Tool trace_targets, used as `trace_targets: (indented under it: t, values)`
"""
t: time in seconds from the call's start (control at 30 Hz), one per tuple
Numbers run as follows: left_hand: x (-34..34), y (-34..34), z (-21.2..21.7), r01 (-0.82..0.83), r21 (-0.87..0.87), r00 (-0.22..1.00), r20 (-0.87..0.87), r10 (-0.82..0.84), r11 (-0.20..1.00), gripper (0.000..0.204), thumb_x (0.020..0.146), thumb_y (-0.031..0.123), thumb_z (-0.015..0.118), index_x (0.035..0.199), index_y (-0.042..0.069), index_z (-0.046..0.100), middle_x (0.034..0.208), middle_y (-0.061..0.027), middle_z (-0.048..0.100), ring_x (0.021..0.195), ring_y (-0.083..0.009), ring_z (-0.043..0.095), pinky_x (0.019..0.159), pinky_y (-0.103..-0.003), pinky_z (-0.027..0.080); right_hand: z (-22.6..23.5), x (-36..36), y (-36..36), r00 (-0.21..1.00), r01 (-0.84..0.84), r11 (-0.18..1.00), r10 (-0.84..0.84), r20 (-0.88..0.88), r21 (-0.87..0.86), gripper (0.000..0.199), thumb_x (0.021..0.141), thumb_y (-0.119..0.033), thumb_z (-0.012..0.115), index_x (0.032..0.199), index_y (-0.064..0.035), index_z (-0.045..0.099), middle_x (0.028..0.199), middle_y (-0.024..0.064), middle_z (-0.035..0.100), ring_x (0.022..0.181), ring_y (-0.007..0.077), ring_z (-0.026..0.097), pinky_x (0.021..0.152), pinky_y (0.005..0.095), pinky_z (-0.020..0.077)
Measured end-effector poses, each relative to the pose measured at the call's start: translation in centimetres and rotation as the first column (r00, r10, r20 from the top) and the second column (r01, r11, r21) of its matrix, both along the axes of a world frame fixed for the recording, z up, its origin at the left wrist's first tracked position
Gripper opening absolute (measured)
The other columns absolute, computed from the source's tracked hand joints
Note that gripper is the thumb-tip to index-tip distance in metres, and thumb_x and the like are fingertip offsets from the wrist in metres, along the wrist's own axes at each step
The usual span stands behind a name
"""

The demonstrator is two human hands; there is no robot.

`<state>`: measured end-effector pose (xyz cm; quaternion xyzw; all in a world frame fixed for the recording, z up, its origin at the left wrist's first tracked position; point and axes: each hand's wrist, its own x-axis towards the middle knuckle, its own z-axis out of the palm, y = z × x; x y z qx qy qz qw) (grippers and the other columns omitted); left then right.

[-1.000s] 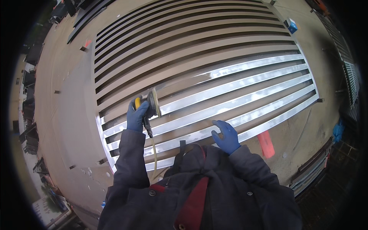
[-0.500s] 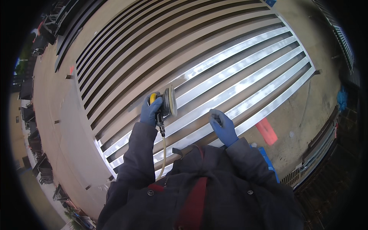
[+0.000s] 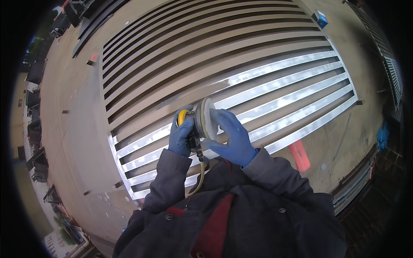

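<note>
My left hand [image 3: 180, 132], in a blue glove, is wrapped round an air-powered orbital sander [image 3: 197, 123] with a yellow top and a dark body. The sander is tilted on edge, its pad turned to the right. On the pad sits a pale round sanding disc [image 3: 209, 115]. My right hand [image 3: 234, 137], also blue-gloved, grips the disc between thumb and fingers, though its fingertips are partly hidden. From the sander a beige air hose [image 3: 200, 177] runs down toward my jacket. Beneath both hands lies a large slatted metal panel [image 3: 159, 99], partly brown and partly bare and shiny.
Right of the panel, a red-orange bar [image 3: 300, 155] lies on the concrete floor. A blue box [image 3: 320, 19] stands by the far right corner. Dark metal bars [image 3: 101, 22] lie at the far left, and a metal grating [image 3: 353, 189] is at the lower right.
My right hand has moved left and up from above the slats to the sander's disc. The sander, still in my left hand, has shifted slightly right. The whole view has shifted a little.
</note>
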<state>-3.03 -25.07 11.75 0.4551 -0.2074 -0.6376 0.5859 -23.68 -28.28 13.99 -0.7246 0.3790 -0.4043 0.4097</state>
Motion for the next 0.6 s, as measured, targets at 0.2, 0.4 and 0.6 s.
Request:
trace_targets:
  t: [0.2, 0.4, 0.6]
  values:
    - [1.3, 2.0, -1.3, 0.006, 0.103, 0.945, -0.325, 0.028, 0.995, 0.059, 0.102, 0.043, 0.067, 0.146, 0.005, 0.054, 0.133, -0.0134, 0.069, 0.120, -0.0249, 0.070, 0.103, -0.042, 0.059, 0.2, 1.0, 1.5, 0.998, -0.023, 0.974, 0.009, -0.065, -0.224, 0.072, 0.078, -0.039, 0.091, 0.141, -0.0147, 0.066, 0.143, 0.0137, 0.059, 0.124, 0.0333, 0.062, 0.101, 0.0440, 0.0570]
    - [1.5, 2.5, -0.6, 0.005, 0.143, 0.909, -0.413, 0.055, 0.990, 0.051, 0.105, 0.040, 0.064, 0.144, 0.008, 0.057, 0.133, -0.0120, 0.069, 0.121, -0.0247, 0.069, 0.103, -0.043, 0.060, 0.8, 0.7, 1.5, 0.998, -0.061, 0.979, 0.063, 0.000, -0.195, 0.062, 0.079, -0.034, 0.090, 0.135, -0.0158, 0.071, 0.142, 0.0118, 0.061, 0.122, 0.0326, 0.063, 0.100, 0.0438, 0.0576]
    - [0.6, 2.7, 0.6, -0.002, 0.124, 0.907, -0.418, 0.054, 0.992, 0.044, 0.108, 0.039, 0.060, 0.139, 0.008, 0.060, 0.128, -0.0096, 0.071, 0.112, -0.0230, 0.073, 0.098, -0.042, 0.062, 1.2, 0.0, 1.7, 0.990, -0.108, 0.994, 0.109, 0.094, -0.021, 0.053, 0.081, -0.019, 0.088, 0.131, -0.0092, 0.073, 0.140, 0.0154, 0.064, 0.128, 0.0338, 0.064, 0.103, 0.0423, 0.0557]
